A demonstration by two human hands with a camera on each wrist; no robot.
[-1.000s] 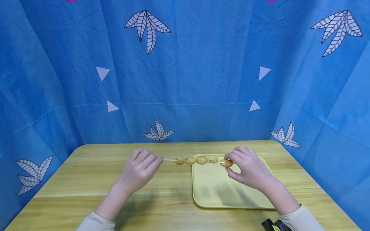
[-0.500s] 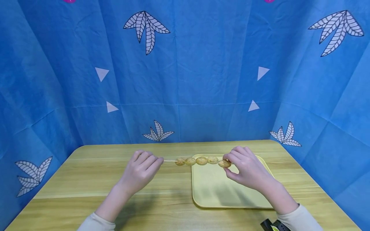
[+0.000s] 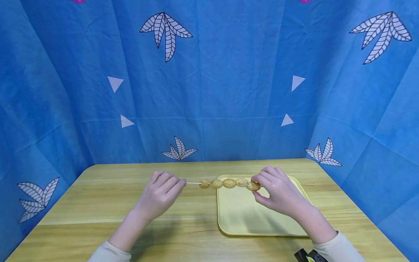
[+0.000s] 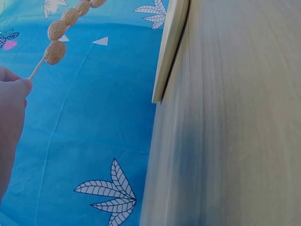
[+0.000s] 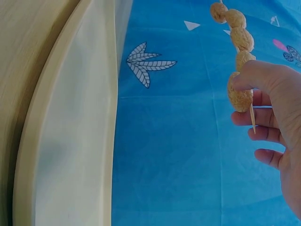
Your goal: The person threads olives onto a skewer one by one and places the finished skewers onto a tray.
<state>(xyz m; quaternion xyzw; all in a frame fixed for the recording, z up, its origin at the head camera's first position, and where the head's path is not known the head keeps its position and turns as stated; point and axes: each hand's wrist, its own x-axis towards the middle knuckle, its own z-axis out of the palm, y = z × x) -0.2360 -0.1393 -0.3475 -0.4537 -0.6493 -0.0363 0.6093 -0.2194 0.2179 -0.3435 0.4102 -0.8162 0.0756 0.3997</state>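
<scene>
A thin wooden skewer [image 3: 194, 183] is held level above the table, with several brown, rough, oval meatballs [image 3: 229, 183] threaded along it. My left hand [image 3: 159, 194] pinches its bare left end between thumb and fingers, also visible in the left wrist view by the skewer [image 4: 37, 67]. At the other end, my right hand [image 3: 278, 191] grips the outermost meatball [image 3: 253, 186] between thumb and fingers. That meatball [image 5: 241, 96] sits close to its neighbour in the right wrist view, and the pointed skewer tip [image 5: 254, 120] sticks out past it.
A pale yellow rectangular tray [image 3: 248, 218] lies on the wooden table [image 3: 98, 203], below the right hand and the right part of the skewer. A blue patterned cloth [image 3: 229, 91] hangs around the back and sides. A black device [image 3: 309, 255] is at the right sleeve.
My right hand has moved slightly left, sliding the outermost meatball along the skewer. The gap between it and the other meatballs has closed. My left hand has hardly moved.
</scene>
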